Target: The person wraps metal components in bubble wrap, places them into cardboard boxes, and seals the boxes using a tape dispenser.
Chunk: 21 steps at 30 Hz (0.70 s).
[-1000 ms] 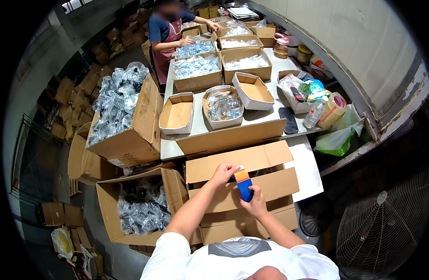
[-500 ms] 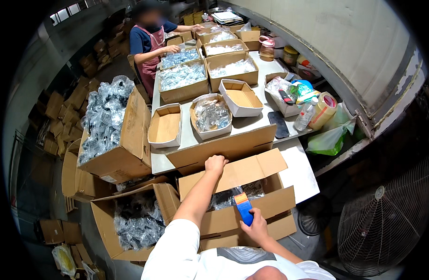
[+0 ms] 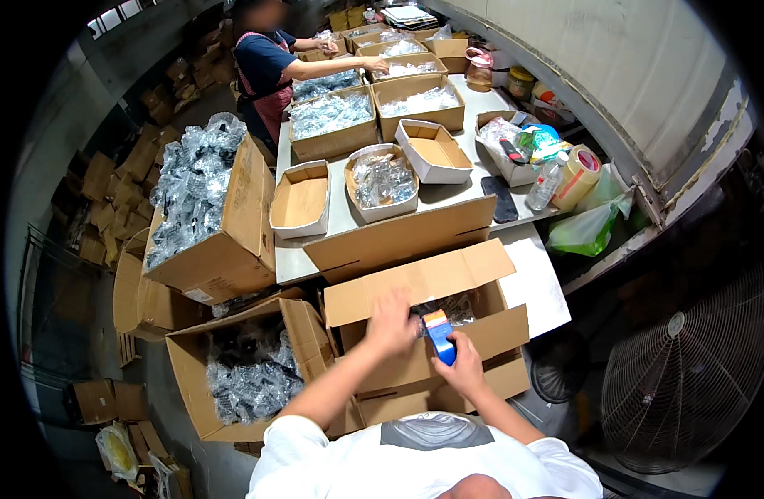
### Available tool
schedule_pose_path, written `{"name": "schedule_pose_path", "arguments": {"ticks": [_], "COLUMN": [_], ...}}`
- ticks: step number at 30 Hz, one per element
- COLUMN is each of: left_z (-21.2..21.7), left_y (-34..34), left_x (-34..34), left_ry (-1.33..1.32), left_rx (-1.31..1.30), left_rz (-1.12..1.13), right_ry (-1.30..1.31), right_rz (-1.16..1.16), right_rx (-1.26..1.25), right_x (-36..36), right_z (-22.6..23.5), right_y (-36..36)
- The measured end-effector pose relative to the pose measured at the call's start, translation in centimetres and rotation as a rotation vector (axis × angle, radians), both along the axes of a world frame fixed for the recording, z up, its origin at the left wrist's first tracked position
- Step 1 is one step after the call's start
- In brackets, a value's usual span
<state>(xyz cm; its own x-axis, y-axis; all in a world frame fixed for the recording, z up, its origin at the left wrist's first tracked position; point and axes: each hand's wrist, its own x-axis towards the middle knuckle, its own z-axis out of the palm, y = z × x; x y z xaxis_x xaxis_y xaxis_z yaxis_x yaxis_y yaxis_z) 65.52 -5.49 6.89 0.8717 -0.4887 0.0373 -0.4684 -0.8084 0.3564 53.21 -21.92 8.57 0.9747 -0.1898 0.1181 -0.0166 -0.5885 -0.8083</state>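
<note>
My right hand [image 3: 463, 366] is closed round a blue hand tool with an orange end [image 3: 440, 337], whose exact kind I cannot make out. The tool is tilted over the near flap of an open cardboard carton [image 3: 423, 287]. Just left of the tool, my left hand [image 3: 391, 324] is above the carton's opening, its fingers smeared by motion. Inside the carton, clear plastic-wrapped pieces [image 3: 461, 309] show in part; the flaps and my hands hide the rest.
At left stand two cartons of bubble-wrapped dark parts [image 3: 195, 187] [image 3: 253, 378]. The table holds small trays [image 3: 301, 200], boxes of bagged pieces [image 3: 332, 116], a phone [image 3: 500, 200] and a tape roll [image 3: 578, 179]. A co-worker [image 3: 266, 71] stands beyond; a fan [image 3: 685, 374] is at right.
My left hand has left the far flap and come toward me, near the tool. The tool has shifted slightly right and nearer. The co-worker's arm now reaches across the boxes.
</note>
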Motion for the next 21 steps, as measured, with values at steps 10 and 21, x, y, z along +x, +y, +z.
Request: {"name": "schedule_pose_path", "arguments": {"ticks": [10, 21], "left_z": [-5.2, -2.5], "left_y": [-2.1, -1.6], "left_x": [-8.6, -5.9], "left_ry": [-0.187, 0.007], "left_rx": [0.166, 0.234], "left_rz": [0.123, 0.07], "right_ry": [0.035, 0.069], "right_rz": [-0.059, 0.007], "right_rx": [-0.023, -0.048], "right_x": [-0.4, -0.8], "right_z": [1.7, 1.8], "right_y": [1.6, 1.1]}}
